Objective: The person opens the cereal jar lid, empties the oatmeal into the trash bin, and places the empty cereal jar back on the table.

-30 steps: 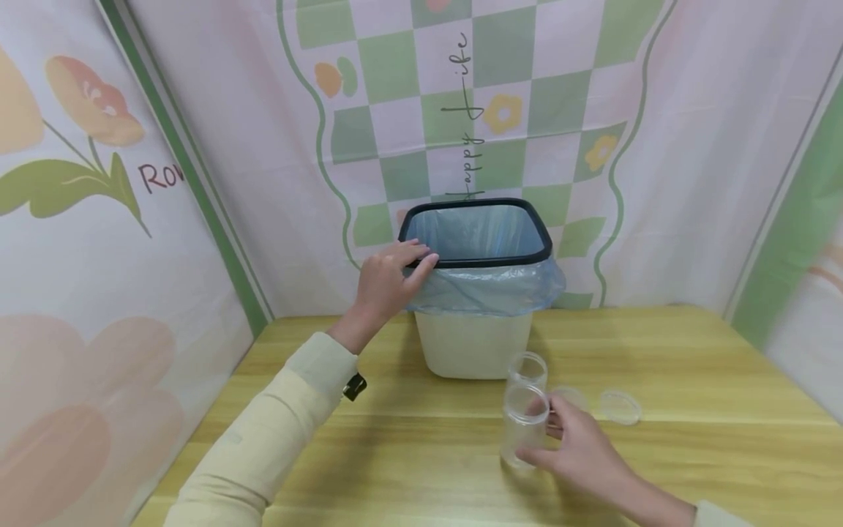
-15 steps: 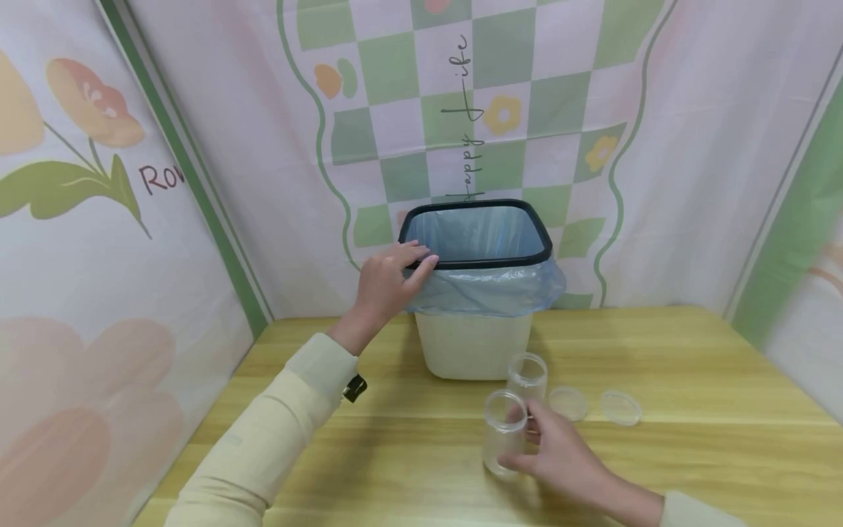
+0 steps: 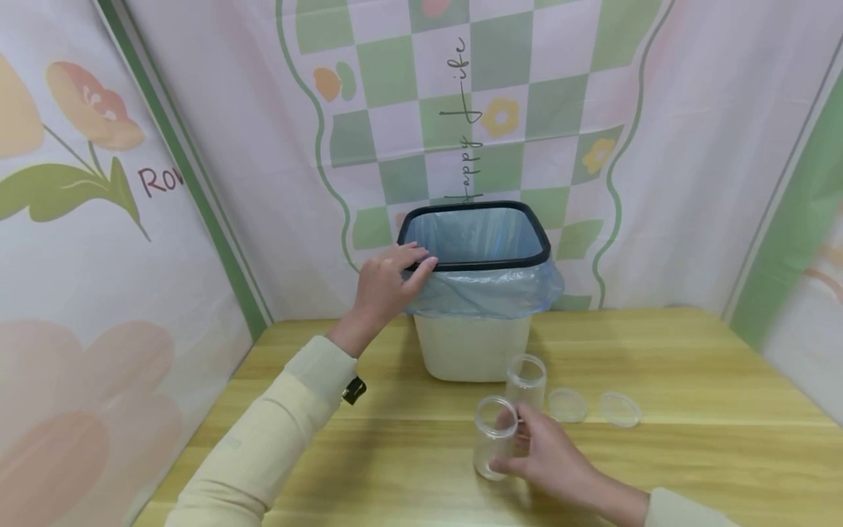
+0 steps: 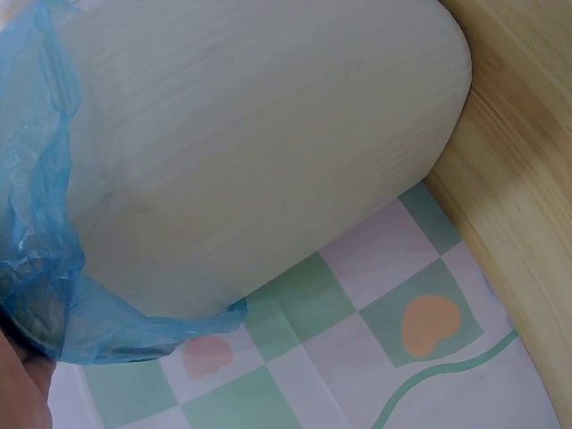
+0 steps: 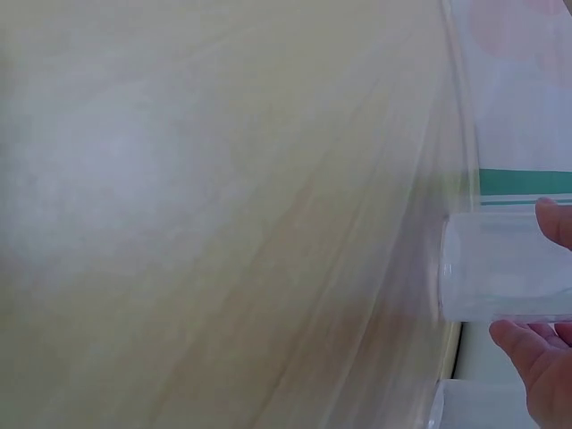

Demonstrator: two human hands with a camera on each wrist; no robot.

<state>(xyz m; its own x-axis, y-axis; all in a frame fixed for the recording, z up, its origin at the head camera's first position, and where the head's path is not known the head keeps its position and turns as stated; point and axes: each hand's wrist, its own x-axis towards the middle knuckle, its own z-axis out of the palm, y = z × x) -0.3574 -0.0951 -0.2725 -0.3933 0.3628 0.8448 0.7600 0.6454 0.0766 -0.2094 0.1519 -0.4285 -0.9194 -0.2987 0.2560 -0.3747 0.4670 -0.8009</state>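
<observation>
My right hand (image 3: 549,454) holds a clear, open-topped plastic jar (image 3: 490,457) upright at the front of the table, thumb on one side and fingers on the other. The same jar (image 5: 500,268) shows sideways in the right wrist view between thumb and fingers. A second clear jar (image 3: 527,373) stands just behind it, partly covered by the first. Up at the near left corner of a trash can (image 3: 470,348), my left hand (image 3: 388,285) grips the black rim (image 3: 494,261) over its blue bag (image 3: 487,293). The trash can's wall (image 4: 259,152) fills most of the left wrist view.
Two clear round lids, a left lid (image 3: 568,405) and a right lid (image 3: 620,409), lie flat to the right of the jars. The wooden table (image 3: 691,366) backs onto a printed curtain (image 3: 514,95).
My right hand has slid the front jar leftward and slightly nearer, away from the second jar, and both lids now show fully. The left hand keeps its place on the rim.
</observation>
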